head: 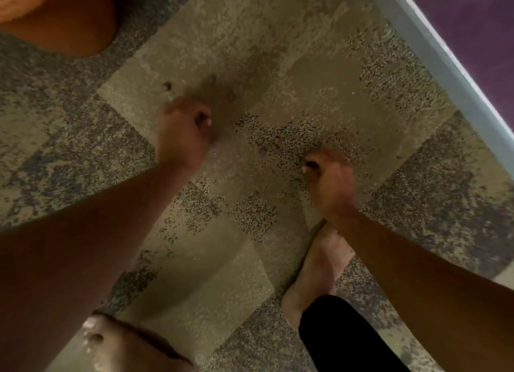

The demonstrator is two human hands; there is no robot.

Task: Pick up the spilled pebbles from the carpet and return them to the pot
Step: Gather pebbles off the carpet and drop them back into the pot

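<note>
The frame is blurred by motion. A terracotta pot [58, 21] stands at the top left on the carpet [319, 79]. A few small dark pebbles [167, 86] lie just beyond my left hand, and other pebbles [265, 149] lie between my hands. My left hand [182, 132] hovers low with its fingers curled around something small and dark. My right hand [331, 182] is down at the carpet, its fingertips pinched together on a small dark pebble [308, 164].
A pale skirting board [434, 54] and a purple wall [472, 18] run along the top right. My bare right foot [317, 271] and black trouser leg [342, 335] are below my right hand. My left foot [111, 346] is at the bottom left.
</note>
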